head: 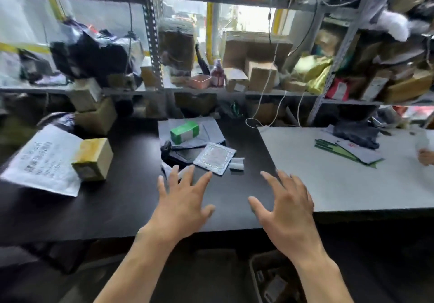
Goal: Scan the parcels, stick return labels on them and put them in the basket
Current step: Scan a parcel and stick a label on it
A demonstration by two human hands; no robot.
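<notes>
Both hands spread flat and empty above the near edge of a black table (112,209): left hand (180,199) with fingers splayed, fingertips close to a silvery flat packet (215,158); right hand (287,205) likewise wide open, over the seam where a grey tabletop (340,185) adjoins on the right. On the far left, a white mailer parcel (40,162) with a yellow-taped small box (94,158) resting on its right end. Farther back at centre, a green-and-white box (184,132) atop grey mailer bags (209,129), with a black handheld scanner (168,151) just near of them. Below the table's near edge, at right, a dark basket (253,277), contents blurred. Cluttered metal shelving (153,44) beyond, stacked with cardboard boxes.
</notes>
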